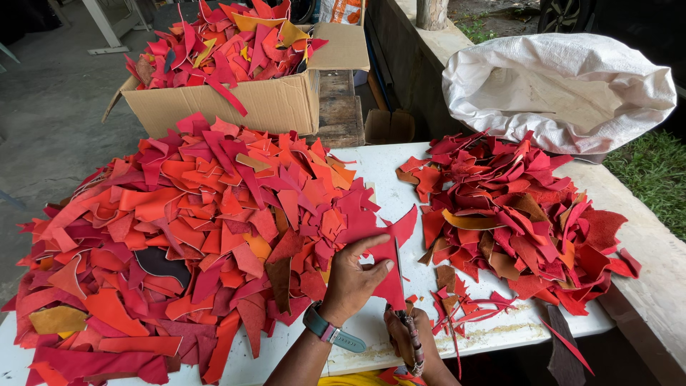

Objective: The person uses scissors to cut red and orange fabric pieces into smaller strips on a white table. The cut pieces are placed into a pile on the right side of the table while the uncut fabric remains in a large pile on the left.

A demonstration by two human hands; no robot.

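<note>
Pinched in the left hand (351,282), a red leather scrap (389,263) lies on the white table (379,168), just right of the large scrap heap (179,236). Right hand (406,336) clenches scissors (413,343) beneath it. Smaller pile (514,214) lies farther right.

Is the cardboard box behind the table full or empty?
Full: the cardboard box is heaped above its rim with red and orange scraps, flaps open.
</note>
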